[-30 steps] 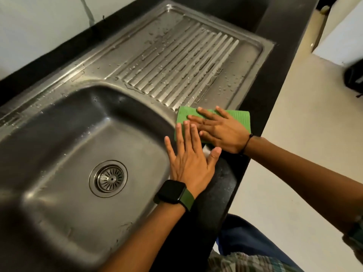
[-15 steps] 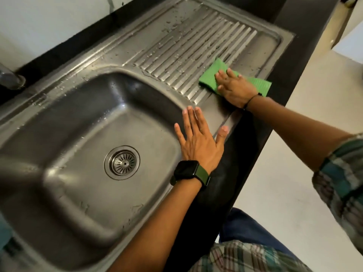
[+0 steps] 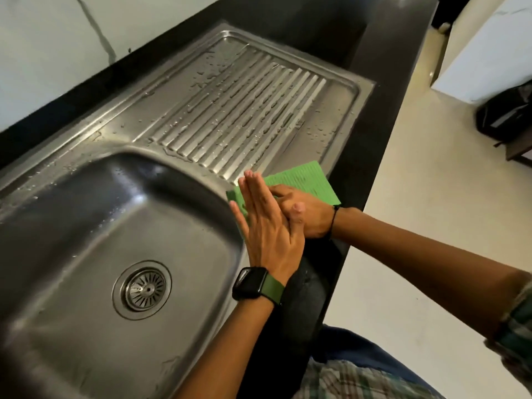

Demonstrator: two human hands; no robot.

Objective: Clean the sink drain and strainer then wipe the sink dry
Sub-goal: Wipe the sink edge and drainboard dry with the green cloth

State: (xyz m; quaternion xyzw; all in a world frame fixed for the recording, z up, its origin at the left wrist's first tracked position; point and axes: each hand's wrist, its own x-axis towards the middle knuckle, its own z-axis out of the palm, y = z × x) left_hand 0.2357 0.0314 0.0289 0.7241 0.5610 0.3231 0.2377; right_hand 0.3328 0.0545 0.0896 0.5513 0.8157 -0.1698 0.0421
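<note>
Sink [image 3: 86, 226] wipe-down in progress, cloth [image 3: 302, 182] sits at the near edge of the drainboard [image 3: 244, 110], just beside the basin corner. Right hand [image 3: 305, 214] lies on the cloth and presses it down; its fingers are mostly hidden behind the left hand, so can't tell whether they're flat or curled. Left hand [image 3: 267, 226] is flat, fingers straight and together, holding nothing, fingertips over the cloth's near corner, palm over the sink rim, overlapping the right hand.

Risks, as I read it:
- cloth overhangs toward the black counter [image 3: 359, 168] edge; a push outward could slide it off onto the floor
- droplets across the ribs and far side of the drainboard; short strokes near the edge would leave them
- ribs can trap water, so a flat pass may skip the grooves
- hands overlapping, could get in each other's way on the next stroke

Strainer [image 3: 142, 289] seated in the drain, basin looks mostly dry with some drops on the walls
</note>
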